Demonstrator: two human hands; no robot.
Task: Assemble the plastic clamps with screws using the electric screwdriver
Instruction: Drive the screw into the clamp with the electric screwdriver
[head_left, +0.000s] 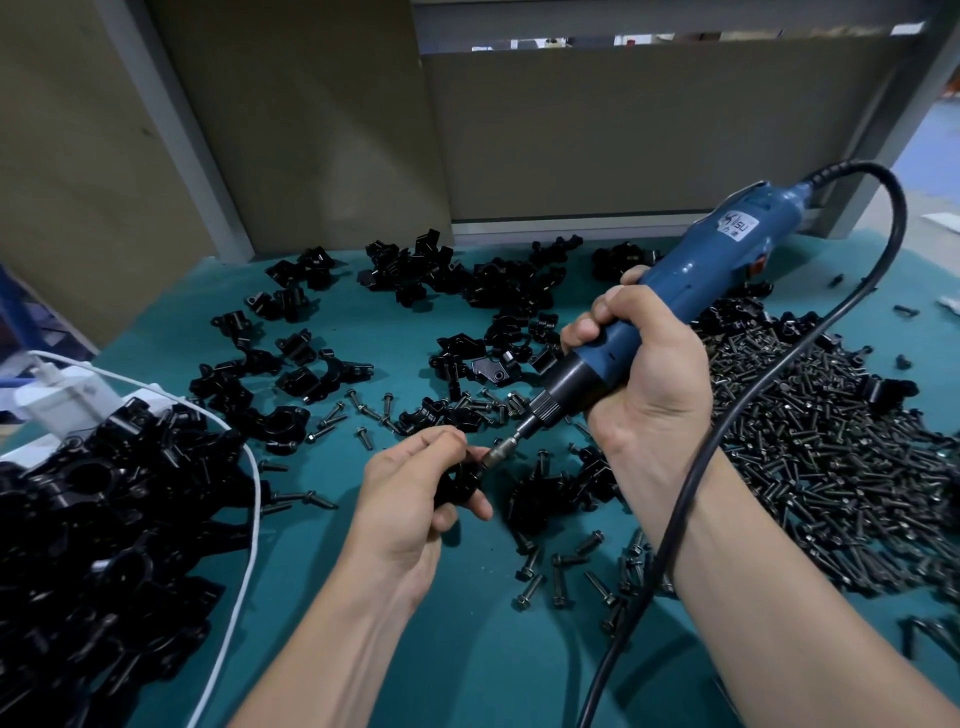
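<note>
You seem mid-drive: left hand (410, 501) pinches the small black plastic clamp (457, 482), right hand (641, 376) grips the blue electric screwdriver (693, 278), bit (506, 445) at the clamp. Next, keep it square.

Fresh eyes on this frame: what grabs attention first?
The blue electric screwdriver, gripped by the right hand at centre right, its bit meeting a black clamp held in the left hand. Next, the big heap of black screws on the right and the clamp pile at lower left, on the teal tabletop.
</note>
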